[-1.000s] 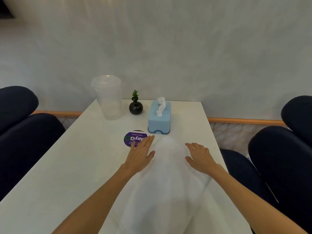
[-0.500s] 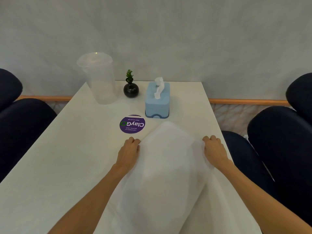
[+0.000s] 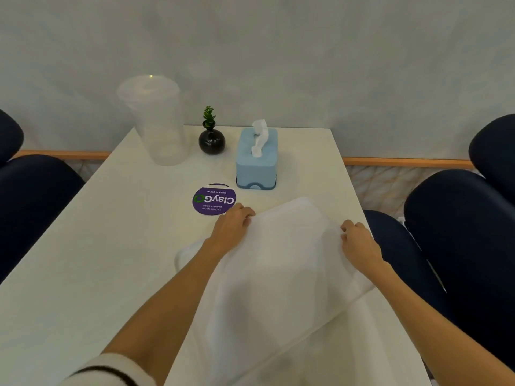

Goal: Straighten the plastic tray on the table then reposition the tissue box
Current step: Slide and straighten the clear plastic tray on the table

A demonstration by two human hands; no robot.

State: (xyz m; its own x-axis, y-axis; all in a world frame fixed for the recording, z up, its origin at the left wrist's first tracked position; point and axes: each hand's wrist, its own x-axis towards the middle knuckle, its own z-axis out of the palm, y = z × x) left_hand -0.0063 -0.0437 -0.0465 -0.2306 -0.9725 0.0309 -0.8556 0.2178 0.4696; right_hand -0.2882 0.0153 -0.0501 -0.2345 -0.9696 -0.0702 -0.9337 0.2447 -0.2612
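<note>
Plastic tray (image 3: 278,263) now skewed, far corner rightward, left hand (image 3: 230,228) and right hand (image 3: 359,243) each gripping an edge

Both my grips on the tray

My left grip (image 3: 232,228) and right grip (image 3: 358,242) clasp the tilted plastic tray (image 3: 278,274); tissue box (image 3: 257,160) beyond them.

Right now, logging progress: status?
Left hand and right hand grip the plastic tray edges. Tray skewed. Tissue box untouched, just beyond.
</note>
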